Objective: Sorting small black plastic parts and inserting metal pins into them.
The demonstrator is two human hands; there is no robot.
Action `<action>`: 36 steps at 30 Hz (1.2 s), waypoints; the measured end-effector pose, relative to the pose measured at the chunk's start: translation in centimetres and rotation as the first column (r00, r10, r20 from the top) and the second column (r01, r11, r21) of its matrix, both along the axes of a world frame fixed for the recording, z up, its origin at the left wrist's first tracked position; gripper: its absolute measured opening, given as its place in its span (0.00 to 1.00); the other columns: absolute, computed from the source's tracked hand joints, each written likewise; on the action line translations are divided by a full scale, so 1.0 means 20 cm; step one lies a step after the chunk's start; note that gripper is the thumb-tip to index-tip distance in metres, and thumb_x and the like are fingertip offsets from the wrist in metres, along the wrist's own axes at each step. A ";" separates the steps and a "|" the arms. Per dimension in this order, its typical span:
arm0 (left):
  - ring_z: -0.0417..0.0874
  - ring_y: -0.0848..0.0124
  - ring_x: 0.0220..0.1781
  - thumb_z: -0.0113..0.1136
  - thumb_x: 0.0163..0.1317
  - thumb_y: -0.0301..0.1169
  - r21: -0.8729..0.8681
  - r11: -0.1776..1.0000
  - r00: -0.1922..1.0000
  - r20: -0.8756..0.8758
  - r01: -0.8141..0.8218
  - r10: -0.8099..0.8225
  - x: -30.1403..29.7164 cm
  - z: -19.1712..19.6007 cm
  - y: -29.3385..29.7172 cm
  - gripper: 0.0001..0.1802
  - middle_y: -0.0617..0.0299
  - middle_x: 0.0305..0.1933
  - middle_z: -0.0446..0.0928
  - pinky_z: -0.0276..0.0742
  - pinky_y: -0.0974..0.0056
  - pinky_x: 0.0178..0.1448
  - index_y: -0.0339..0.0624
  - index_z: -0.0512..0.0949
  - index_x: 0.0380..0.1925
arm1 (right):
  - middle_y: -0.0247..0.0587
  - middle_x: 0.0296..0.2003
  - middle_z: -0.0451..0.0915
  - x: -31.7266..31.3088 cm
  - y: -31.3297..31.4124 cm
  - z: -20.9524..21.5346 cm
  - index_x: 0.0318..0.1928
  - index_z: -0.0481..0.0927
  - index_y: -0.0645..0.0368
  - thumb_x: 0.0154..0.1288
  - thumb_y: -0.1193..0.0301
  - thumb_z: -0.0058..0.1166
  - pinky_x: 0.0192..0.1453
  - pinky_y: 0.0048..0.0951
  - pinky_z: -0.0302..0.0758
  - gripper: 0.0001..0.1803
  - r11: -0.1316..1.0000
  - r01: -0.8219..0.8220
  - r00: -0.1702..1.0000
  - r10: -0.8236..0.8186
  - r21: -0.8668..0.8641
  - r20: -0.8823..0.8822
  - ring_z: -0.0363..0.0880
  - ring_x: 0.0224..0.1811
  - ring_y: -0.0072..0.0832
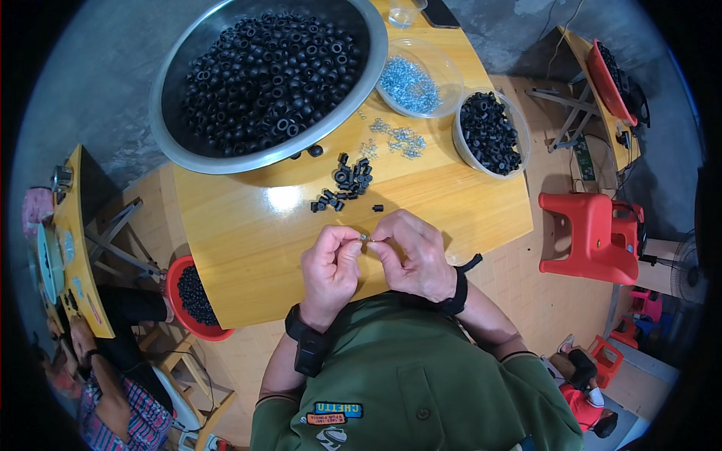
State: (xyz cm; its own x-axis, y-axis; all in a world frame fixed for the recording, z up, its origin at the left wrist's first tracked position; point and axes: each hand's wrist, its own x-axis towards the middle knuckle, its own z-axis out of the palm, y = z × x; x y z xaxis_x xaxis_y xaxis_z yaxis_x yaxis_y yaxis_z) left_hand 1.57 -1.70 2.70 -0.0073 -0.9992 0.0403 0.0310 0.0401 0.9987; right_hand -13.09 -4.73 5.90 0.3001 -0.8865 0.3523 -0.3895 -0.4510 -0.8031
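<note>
Over the near part of the table, my left hand (331, 264) and my right hand (415, 254) meet, each with thumb and forefinger pinched. Between the fingertips sits a tiny piece with a shiny silvery spot (364, 237); the fingers hide most of it. Just beyond them lies a single short black cylinder (377, 208). A loose group of small black cylindrical parts (352, 179) is spread farther up the wood. Behind that group are small clear or silvery pieces (402, 140) in a scattered patch.
A large metal basin (162, 135) of black rounded caps fills the far left of the yellow table (248, 248). Far right stand a clear tub (450, 71) of bluish bits and a tub (460, 143) of black parts. A red stool (590, 237) stands right; another person (113, 391) works left.
</note>
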 end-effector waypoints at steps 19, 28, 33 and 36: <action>0.70 0.78 0.12 0.45 0.67 0.33 0.430 0.859 0.808 -0.588 0.279 0.033 0.02 0.05 -0.04 0.10 0.59 0.24 0.72 0.61 0.78 0.13 0.38 0.69 0.35 | 0.43 0.24 0.71 -0.04 -0.07 -0.04 0.29 0.72 0.63 0.50 0.82 0.55 0.28 0.29 0.72 0.06 0.963 0.143 0.988 -0.151 0.230 0.017 0.74 0.24 0.36; 0.68 0.77 0.11 0.45 0.67 0.32 0.413 0.896 0.721 -0.670 0.163 0.178 0.06 0.00 -0.03 0.08 0.58 0.26 0.73 0.61 0.77 0.12 0.39 0.69 0.35 | 0.45 0.22 0.73 -0.07 -0.33 -0.02 0.28 0.71 0.66 0.48 0.84 0.53 0.28 0.28 0.71 0.06 0.982 0.150 0.973 -0.127 0.115 -0.192 0.76 0.23 0.34; 0.68 0.76 0.13 0.45 0.67 0.32 0.385 0.915 0.690 -0.695 0.122 0.200 0.09 0.01 -0.02 0.08 0.57 0.27 0.73 0.63 0.76 0.15 0.39 0.69 0.36 | 0.46 0.28 0.76 0.00 -0.41 0.02 0.34 0.74 0.66 0.49 0.81 0.55 0.31 0.29 0.72 0.08 0.967 0.234 0.971 -0.227 0.096 -0.079 0.77 0.28 0.35; 0.68 0.76 0.14 0.45 0.67 0.32 0.372 0.926 0.677 -0.699 0.071 0.229 0.11 0.00 0.00 0.08 0.57 0.29 0.73 0.64 0.76 0.17 0.38 0.69 0.35 | 0.48 0.30 0.76 -0.01 -0.38 0.04 0.36 0.75 0.65 0.50 0.80 0.54 0.31 0.34 0.72 0.10 0.978 0.205 0.973 -0.201 0.025 -0.117 0.76 0.26 0.39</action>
